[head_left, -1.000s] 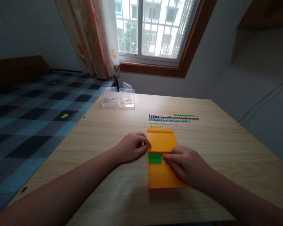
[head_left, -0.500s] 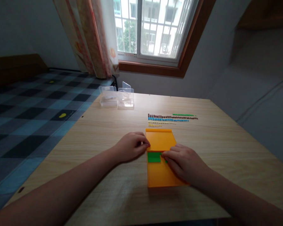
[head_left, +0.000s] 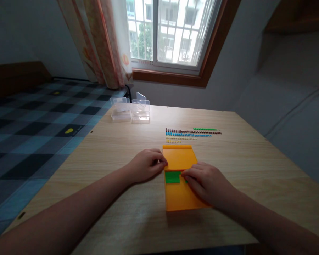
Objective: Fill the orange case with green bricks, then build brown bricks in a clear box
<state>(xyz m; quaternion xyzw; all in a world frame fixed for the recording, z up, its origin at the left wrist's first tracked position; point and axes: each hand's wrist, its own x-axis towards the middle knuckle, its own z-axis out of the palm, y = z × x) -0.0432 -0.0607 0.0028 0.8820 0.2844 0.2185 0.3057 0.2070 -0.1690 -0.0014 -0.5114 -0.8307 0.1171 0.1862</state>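
A hinged orange plastic box point(head_left: 179, 196) lies opened out on the table, its flat lid point(head_left: 177, 157) toward the window. Green strips point(head_left: 172, 177) sit side by side in the upper left of its near half. My left hand point(head_left: 146, 163) is closed, thumb and fingertips pinching the left edge of the box near the hinge. Over the right side of the near half, my right hand point(head_left: 208, 180) has its fingers pinched together beside the green strips. Whatever is between those fingertips is hidden; a bit of green shows beneath them.
Beyond the box, small brown, blue, green and yellow pieces lie in rows point(head_left: 188, 134) on the wooden table point(head_left: 117, 216). Two clear plastic cases point(head_left: 140, 115) stand with raised lids at the back left. A bed with a checked cover point(head_left: 42, 131) adjoins the left side.
The view has shifted very slightly, so everything sits a little further left. Both hands keep nearly the same place and grip on the box.
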